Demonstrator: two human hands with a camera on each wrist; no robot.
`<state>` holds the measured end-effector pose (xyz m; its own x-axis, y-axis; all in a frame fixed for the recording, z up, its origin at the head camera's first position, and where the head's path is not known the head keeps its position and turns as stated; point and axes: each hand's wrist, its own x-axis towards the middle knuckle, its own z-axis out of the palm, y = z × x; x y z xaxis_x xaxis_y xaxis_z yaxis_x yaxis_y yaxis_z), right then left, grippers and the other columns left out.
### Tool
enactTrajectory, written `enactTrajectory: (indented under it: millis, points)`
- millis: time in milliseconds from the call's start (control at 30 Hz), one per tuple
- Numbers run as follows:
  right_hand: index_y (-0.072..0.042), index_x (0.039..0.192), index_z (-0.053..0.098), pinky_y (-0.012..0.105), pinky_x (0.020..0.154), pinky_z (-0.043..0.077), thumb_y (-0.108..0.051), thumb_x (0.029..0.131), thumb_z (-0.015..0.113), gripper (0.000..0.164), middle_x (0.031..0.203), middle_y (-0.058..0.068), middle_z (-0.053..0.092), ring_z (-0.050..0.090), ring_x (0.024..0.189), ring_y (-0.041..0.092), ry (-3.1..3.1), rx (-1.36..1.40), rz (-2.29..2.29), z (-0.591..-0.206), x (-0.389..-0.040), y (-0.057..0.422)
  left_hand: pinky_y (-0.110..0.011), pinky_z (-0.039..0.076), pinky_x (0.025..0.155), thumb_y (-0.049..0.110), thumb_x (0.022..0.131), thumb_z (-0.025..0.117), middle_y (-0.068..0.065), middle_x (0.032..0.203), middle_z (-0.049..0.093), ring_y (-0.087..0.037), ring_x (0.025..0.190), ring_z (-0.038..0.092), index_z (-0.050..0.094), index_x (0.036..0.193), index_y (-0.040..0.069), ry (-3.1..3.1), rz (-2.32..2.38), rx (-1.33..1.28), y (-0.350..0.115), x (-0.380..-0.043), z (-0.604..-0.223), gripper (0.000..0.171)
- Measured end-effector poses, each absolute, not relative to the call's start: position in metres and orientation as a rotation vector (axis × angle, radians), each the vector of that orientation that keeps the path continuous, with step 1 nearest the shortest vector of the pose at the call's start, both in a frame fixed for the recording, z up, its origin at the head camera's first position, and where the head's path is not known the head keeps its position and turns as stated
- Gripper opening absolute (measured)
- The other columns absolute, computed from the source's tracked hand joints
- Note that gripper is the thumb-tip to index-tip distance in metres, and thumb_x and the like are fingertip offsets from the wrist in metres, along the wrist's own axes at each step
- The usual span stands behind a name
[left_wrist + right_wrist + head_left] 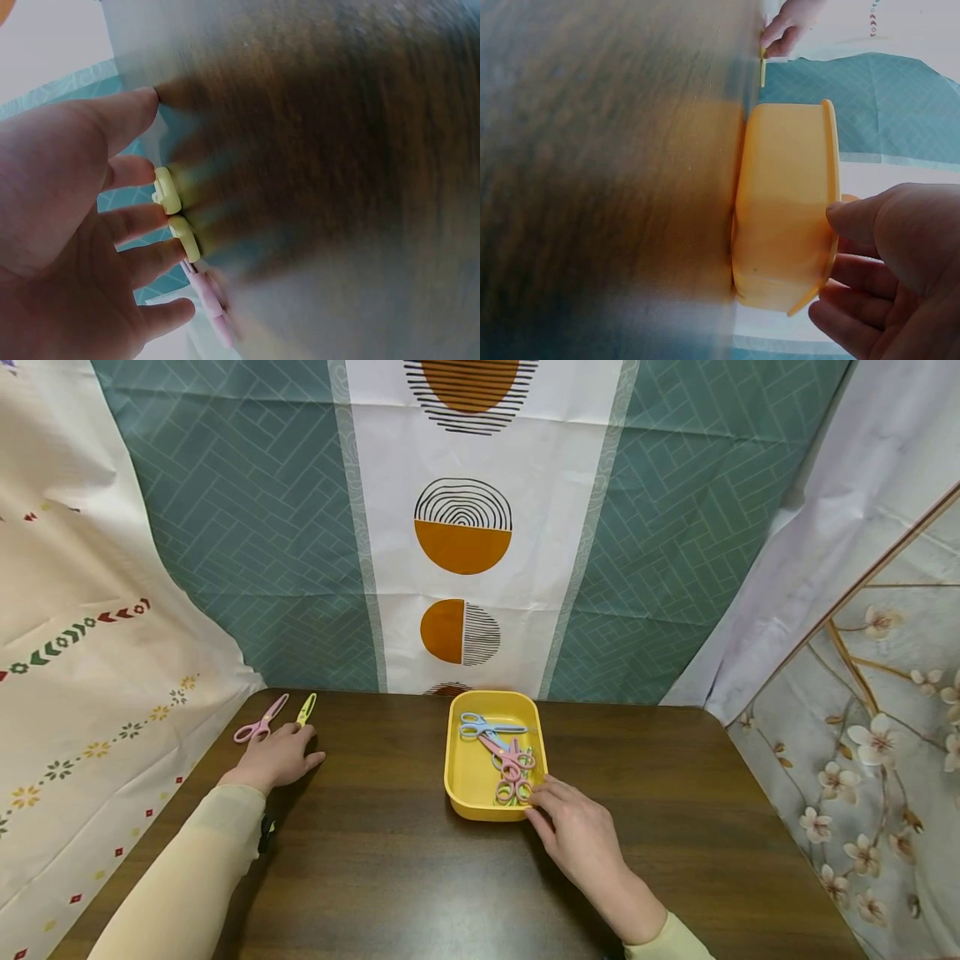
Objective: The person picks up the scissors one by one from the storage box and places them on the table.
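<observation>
My left hand point(277, 757) lies over the handles of yellow-green scissors point(306, 710) at the table's far left. In the left wrist view, the fingertips touch their yellow handle loops point(168, 192) and the thumb is held apart. Pink scissors point(264, 722) lie just left of that hand. My right hand point(579, 828) holds the near right corner of a yellow plastic bin point(489, 814), thumb point(847, 216) on the rim and fingers around the corner. Inside the bin lie blue scissors point(495, 727), pink scissors point(510, 760) and partly hidden green ones.
The brown wooden table point(360, 860) carries the bin near its back edge. A green and white patterned cloth point(262, 527) hangs behind it. A cream cloth point(97, 693) borders the left side, and a flowered cloth point(862, 793) the right.
</observation>
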<state>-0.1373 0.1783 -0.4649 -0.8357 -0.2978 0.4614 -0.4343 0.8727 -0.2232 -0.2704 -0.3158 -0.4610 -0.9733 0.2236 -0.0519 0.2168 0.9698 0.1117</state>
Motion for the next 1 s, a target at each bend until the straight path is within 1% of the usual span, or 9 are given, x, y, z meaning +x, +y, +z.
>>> enactTrajectory:
  millis: [333, 567, 733, 833, 1000]
  points:
    - [-0.017, 0.109, 0.085, 0.051, 0.100, 0.061, -0.030, 0.097, 0.088, 0.017, 0.125, 0.003, 0.080, 0.071, 0.130, 0.025, -2.636, 0.527, 0.439, -0.4643, -0.1374, 0.1781, -0.081, 0.037, 0.110, 0.036, 0.109, 0.069, -0.039, 0.145, 0.056, -0.056, 0.138, 0.053, 0.059, 0.143, -0.006, 3.075, 0.157, 0.317, -0.3130, -0.2685, -0.4608, 0.055]
    - [-0.017, 0.108, 0.085, 0.051, 0.100, 0.061, -0.028, 0.096, 0.089, 0.017, 0.125, 0.005, 0.080, 0.072, 0.129, 0.026, -2.627, 0.531, 0.444, -0.4649, -0.1373, 0.1782, -0.082, 0.036, 0.110, 0.035, 0.109, 0.069, -0.039, 0.145, 0.056, -0.056, 0.137, 0.054, 0.060, 0.143, -0.006, 3.083, 0.159, 0.317, -0.3121, -0.2681, -0.4603, 0.054]
    - [-0.017, 0.107, 0.085, 0.051, 0.099, 0.061, -0.028, 0.096, 0.089, 0.016, 0.126, 0.006, 0.080, 0.072, 0.129, 0.027, -2.617, 0.542, 0.454, -0.4653, -0.1372, 0.1783, -0.084, 0.033, 0.111, 0.035, 0.109, 0.068, -0.040, 0.147, 0.055, -0.057, 0.138, 0.053, 0.058, 0.146, -0.007, 3.080, 0.158, 0.307, -0.3125, -0.2686, -0.4615, 0.056]
    - [-0.017, 0.107, 0.085, 0.051, 0.099, 0.061, -0.028, 0.096, 0.089, 0.016, 0.126, 0.007, 0.080, 0.072, 0.129, 0.026, -2.615, 0.543, 0.453, -0.4655, -0.1371, 0.1784, -0.084, 0.034, 0.110, 0.035, 0.109, 0.069, -0.040, 0.148, 0.054, -0.059, 0.138, 0.052, 0.056, 0.147, -0.007, 3.080, 0.152, 0.308, -0.3124, -0.2678, -0.4617, 0.058]
    - [-0.017, 0.107, 0.085, 0.051, 0.100, 0.061, -0.029, 0.097, 0.089, 0.016, 0.126, 0.006, 0.080, 0.072, 0.129, 0.026, -2.623, 0.536, 0.452, -0.4653, -0.1370, 0.1781, -0.085, 0.033, 0.110, 0.035, 0.108, 0.070, -0.041, 0.150, 0.052, -0.060, 0.140, 0.050, 0.055, 0.151, -0.006, 3.087, 0.166, 0.312, -0.3137, -0.2662, -0.4619, 0.062]
